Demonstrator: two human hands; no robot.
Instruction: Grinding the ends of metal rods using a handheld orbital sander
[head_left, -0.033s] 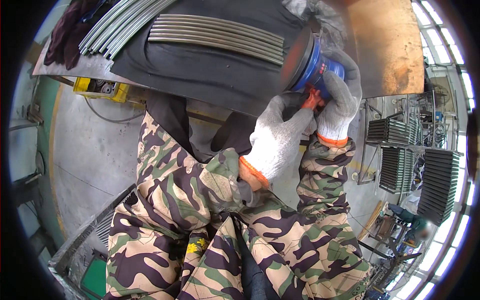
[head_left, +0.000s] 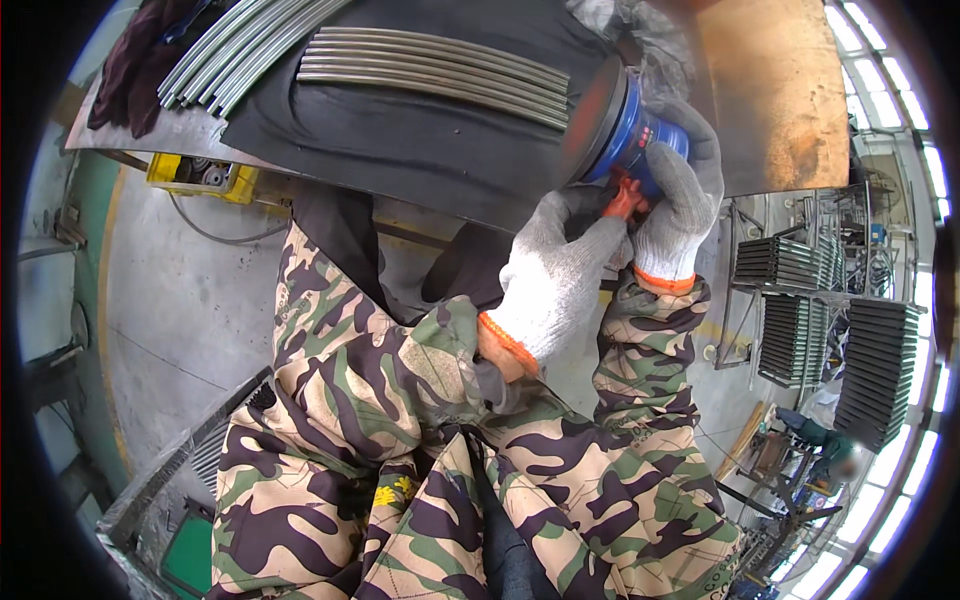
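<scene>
A blue round-bodied tool (head_left: pixel 648 138) is held up at the table's near right edge. It has a wide, dark reddish disc (head_left: pixel 596 122) on its left side, like a disc sander; I cannot make out its exact kind. My right hand (head_left: pixel 682 195), in a grey-white glove with an orange cuff, is wrapped round the blue body from the right. My left hand (head_left: pixel 552 268), gloved alike, is closed with its fingertips at a red part (head_left: pixel 627 198) under the body. Some of its fingers are hidden. Left of the disc lie several shiny metal rods (head_left: pixel 430 77) side by side.
Black sheeting (head_left: pixel 370 140) covers much of the table. More metal rods (head_left: pixel 250 50) and a dark cloth (head_left: pixel 135 85) lie at its left. A brown board (head_left: pixel 785 100) is at the right. Beneath the edge sits a yellow machine (head_left: pixel 205 178). Racks of stacked bars (head_left: pixel 790 335) stand right.
</scene>
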